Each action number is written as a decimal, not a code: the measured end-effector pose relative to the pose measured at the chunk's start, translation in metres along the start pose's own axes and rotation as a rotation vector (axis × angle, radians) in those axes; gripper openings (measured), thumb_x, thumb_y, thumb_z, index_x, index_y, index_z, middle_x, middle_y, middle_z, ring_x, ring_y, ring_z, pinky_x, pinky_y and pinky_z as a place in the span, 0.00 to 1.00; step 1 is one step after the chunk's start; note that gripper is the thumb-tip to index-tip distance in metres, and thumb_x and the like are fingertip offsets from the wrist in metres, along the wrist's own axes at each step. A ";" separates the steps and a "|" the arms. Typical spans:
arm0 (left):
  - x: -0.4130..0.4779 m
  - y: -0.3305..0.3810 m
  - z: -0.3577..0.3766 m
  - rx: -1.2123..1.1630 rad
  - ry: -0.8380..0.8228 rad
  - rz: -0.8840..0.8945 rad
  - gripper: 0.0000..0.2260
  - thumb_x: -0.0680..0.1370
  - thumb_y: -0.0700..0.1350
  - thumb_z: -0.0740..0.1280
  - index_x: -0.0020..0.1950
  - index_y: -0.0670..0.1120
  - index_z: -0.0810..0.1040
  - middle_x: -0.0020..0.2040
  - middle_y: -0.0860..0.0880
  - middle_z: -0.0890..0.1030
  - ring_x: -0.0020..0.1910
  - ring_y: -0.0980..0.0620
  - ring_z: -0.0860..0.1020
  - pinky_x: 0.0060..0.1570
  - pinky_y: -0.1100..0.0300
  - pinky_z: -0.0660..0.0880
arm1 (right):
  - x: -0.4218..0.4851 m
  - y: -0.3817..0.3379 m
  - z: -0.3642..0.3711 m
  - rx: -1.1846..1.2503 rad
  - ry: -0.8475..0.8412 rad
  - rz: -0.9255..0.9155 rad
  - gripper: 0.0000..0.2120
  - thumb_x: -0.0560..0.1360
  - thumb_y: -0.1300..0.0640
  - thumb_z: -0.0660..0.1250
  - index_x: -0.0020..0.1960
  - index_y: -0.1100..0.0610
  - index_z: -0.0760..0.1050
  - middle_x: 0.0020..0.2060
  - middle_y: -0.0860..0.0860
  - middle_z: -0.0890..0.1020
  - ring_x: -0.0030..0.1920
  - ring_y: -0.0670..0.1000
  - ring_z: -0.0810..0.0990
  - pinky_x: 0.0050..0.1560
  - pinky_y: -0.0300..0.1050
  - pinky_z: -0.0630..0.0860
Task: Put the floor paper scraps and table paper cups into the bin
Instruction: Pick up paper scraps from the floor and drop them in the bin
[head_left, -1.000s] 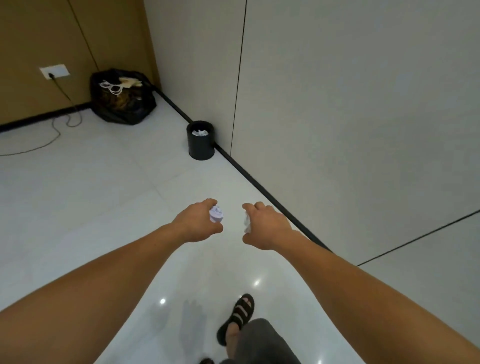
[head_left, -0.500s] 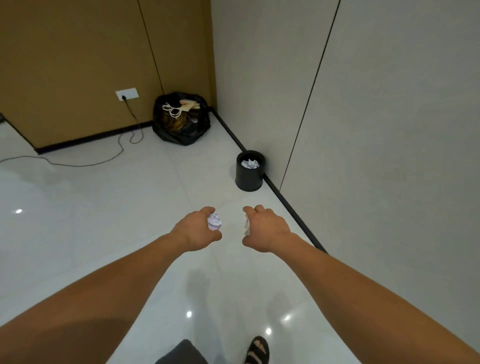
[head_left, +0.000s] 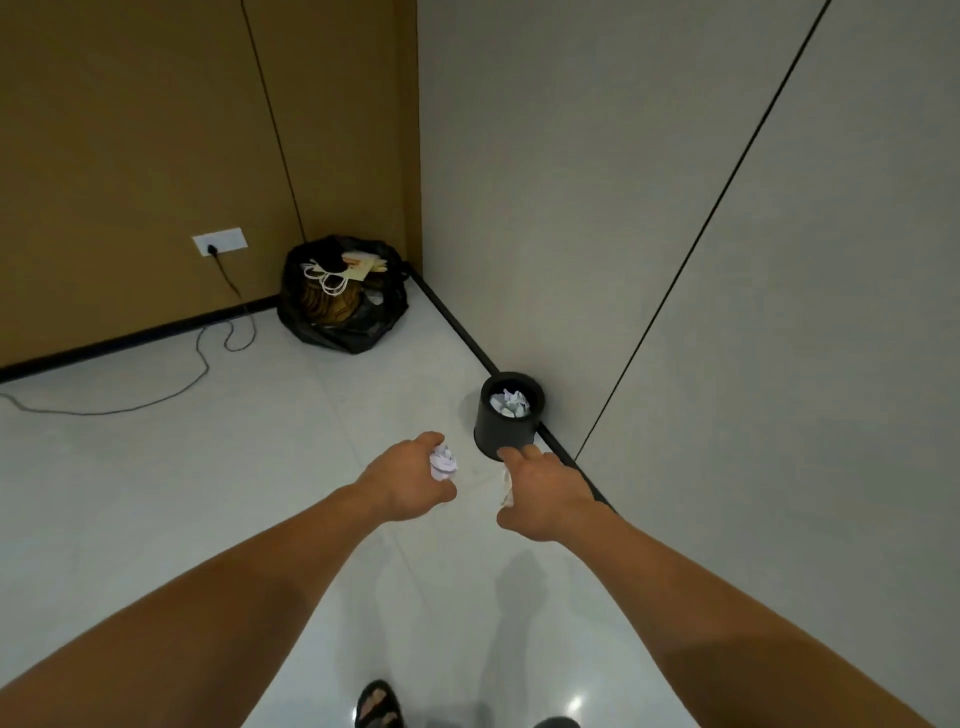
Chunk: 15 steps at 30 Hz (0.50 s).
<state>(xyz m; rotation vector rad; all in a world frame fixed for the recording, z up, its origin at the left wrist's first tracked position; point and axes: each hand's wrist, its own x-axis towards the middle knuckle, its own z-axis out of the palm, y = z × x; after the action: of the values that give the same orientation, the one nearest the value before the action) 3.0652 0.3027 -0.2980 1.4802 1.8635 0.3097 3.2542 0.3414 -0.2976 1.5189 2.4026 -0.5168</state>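
**Head view, approach to the bin.** Your left hand (head_left: 410, 480) is curled round a crumpled paper scrap (head_left: 442, 462). Your right hand (head_left: 545, 491) grips a second scrap (head_left: 506, 486), mostly hidden under the palm.

**Risk:** both hands sit short of the bin (head_left: 498, 439), on its near side and not over its mouth. If you let go here, the scraps will likely drop to the floor (head_left: 208, 493) in front of the bin. The mouth is narrow and already holds crumpled paper (head_left: 510, 402), so two scraps released together may strike the rim and bounce out. A knock from your right hand could tip the bin, which stands against the wall (head_left: 571, 260).

**Position:** the second scrap lies just before the bin's near side. The paper scrap in your left hand lies near the bin, to its near left. No paper cups show in this view.
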 end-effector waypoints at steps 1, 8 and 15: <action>0.015 0.000 -0.011 0.002 -0.008 0.015 0.33 0.73 0.49 0.70 0.75 0.49 0.61 0.69 0.49 0.71 0.64 0.48 0.73 0.59 0.60 0.69 | 0.012 -0.002 -0.006 0.005 0.006 0.015 0.38 0.72 0.49 0.69 0.77 0.52 0.54 0.70 0.54 0.66 0.68 0.58 0.67 0.61 0.51 0.71; 0.121 0.007 -0.053 0.014 -0.095 0.060 0.33 0.73 0.48 0.70 0.75 0.49 0.60 0.69 0.48 0.71 0.64 0.47 0.73 0.63 0.57 0.70 | 0.098 0.002 -0.039 0.071 -0.003 0.096 0.38 0.73 0.49 0.69 0.77 0.53 0.55 0.70 0.55 0.67 0.68 0.58 0.67 0.63 0.52 0.71; 0.249 0.025 -0.074 0.027 -0.183 0.054 0.33 0.74 0.47 0.70 0.75 0.48 0.60 0.69 0.49 0.71 0.66 0.49 0.71 0.62 0.63 0.66 | 0.221 0.046 -0.069 0.162 0.025 0.127 0.37 0.72 0.49 0.69 0.76 0.53 0.57 0.69 0.56 0.68 0.66 0.59 0.70 0.62 0.51 0.73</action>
<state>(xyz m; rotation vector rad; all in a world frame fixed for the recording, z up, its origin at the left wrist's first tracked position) 3.0157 0.5579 -0.3268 1.5261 1.6912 0.1686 3.2005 0.5692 -0.3297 1.7410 2.3111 -0.6820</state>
